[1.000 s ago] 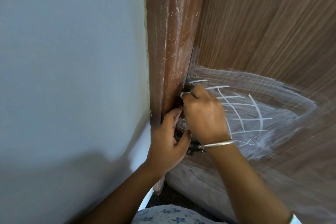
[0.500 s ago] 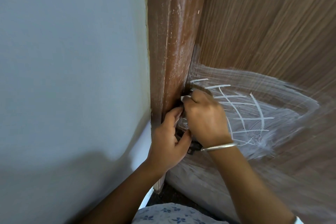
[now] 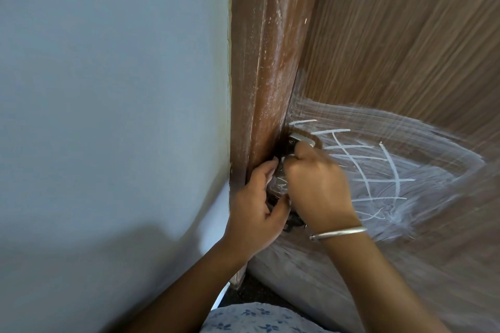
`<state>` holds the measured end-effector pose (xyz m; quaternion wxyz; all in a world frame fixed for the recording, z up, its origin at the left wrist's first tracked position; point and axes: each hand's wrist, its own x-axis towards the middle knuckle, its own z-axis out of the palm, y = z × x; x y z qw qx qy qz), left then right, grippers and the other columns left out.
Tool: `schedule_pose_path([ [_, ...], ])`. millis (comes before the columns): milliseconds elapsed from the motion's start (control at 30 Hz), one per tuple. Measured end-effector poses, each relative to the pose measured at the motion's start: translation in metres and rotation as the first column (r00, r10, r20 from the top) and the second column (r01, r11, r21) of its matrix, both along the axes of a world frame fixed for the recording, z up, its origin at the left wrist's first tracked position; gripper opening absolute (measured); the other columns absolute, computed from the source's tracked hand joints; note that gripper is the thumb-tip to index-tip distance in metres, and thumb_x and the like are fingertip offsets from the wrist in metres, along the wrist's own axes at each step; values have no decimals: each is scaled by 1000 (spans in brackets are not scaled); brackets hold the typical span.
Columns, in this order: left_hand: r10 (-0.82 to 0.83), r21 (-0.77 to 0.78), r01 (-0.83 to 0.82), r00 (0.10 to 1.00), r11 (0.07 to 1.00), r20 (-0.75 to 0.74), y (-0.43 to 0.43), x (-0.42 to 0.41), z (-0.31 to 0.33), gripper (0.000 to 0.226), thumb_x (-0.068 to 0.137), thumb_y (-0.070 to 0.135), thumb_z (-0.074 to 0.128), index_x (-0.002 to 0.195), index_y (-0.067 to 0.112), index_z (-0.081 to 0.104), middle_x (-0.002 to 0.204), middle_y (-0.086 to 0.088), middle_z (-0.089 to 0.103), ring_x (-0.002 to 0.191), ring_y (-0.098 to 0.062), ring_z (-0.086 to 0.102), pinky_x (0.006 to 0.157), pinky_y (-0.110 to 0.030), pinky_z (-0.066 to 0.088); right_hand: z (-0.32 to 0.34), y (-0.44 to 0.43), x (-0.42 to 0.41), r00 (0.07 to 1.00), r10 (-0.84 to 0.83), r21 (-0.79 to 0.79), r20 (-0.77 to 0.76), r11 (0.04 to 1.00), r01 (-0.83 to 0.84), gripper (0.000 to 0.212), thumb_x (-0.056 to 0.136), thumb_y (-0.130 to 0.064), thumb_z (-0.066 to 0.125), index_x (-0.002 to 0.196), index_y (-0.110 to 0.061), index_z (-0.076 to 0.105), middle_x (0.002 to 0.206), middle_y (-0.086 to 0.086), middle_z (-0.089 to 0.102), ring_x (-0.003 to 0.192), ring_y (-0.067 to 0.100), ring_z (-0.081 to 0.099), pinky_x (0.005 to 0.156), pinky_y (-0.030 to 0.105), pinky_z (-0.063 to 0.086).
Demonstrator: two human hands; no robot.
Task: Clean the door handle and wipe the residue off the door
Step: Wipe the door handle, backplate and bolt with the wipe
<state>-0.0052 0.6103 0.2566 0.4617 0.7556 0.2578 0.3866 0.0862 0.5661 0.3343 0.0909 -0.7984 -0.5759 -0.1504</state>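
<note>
The brown wooden door fills the right side, smeared with white residue and crossed by white lines. The metal door handle sits at the door's left edge; only its shiny top and a dark lower end show. My left hand grips the lower part of the handle from the left, thumb curled under. My right hand, with a metal bangle on the wrist, is curled over the middle of the handle. A small whitish wipe shows between the two hands; most of it is hidden.
The dark brown door frame, flecked with white, runs upright just left of the handle. A pale blue wall takes up the left half. A strip of dark floor shows below, and my flowered garment at the bottom edge.
My right hand has slid down the handle, uncovering its shiny metal top. My left hand has stayed in place on the lower part.
</note>
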Motion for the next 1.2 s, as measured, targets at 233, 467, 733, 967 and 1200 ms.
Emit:
schedule_pose_path([
  [233,19,33,-19,1000,999,20,1,0,0,49,82,21,64,128,21,46,108,6,68,81,-30,66,68,-43,56,-5,7,-8,999,-22,-118,-24,993,19,22,89,-7,45,90,-4,66,106,12,47,93,27,55,69,32,50],
  [467,-32,-8,32,999,999,5,2,0,-3,57,83,24,61,136,16,41,135,2,54,110,6,56,93,-31,51,1,-5,-6,993,-119,-74,23,990,120,35,75,-4,33,77,-5,68,93,14,54,75,27,60,57,29,47],
  [733,-30,14,30,999,999,-21,3,1,-5,58,83,23,61,137,18,41,142,4,47,96,-36,61,84,-1,39,0,-38,32,977,-149,172,-155,969,175,27,58,16,65,78,-1,74,81,16,62,54,34,60,50,33,51],
  [967,-8,12,8,999,1000,-39,5,3,-11,59,81,25,61,137,21,40,142,7,47,92,-48,59,80,0,39,-11,-41,32,952,51,350,-303,935,61,24,72,8,70,87,-10,75,80,9,71,60,23,65,63,22,48],
  [1200,-47,22,48,998,999,-28,6,1,-11,60,81,24,62,137,22,40,142,4,47,82,-12,65,81,0,39,-11,-35,30,957,36,348,-287,935,69,19,76,3,67,90,-8,73,76,9,68,60,25,62,55,32,51],
])
